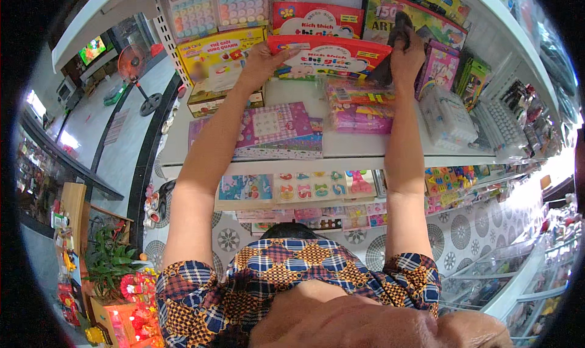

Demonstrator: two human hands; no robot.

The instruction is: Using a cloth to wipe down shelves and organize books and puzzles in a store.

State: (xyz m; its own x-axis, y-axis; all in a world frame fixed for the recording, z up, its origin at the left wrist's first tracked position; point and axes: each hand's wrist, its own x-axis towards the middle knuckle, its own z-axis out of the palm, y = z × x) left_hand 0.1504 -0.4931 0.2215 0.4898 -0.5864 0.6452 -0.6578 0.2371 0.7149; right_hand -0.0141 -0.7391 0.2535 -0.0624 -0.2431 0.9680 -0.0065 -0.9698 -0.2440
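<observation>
My left hand (262, 60) grips the left edge of a red children's book (332, 52) and holds it tilted above the white shelf (353, 146). My right hand (407, 56) is closed around a dark grey cloth (390, 49) and presses it against the book's right end. Both forearms reach up from the lower edge. Under the book lie clear packets of colourful items (359, 107).
More books and toy boxes stand along the back of the shelf, among them a yellow box (219, 52) at the left. Pink and purple booklets (274, 126) lie at the shelf front. Lower shelves hold puzzle boards. A standing fan (137, 74) is on the floor at the left.
</observation>
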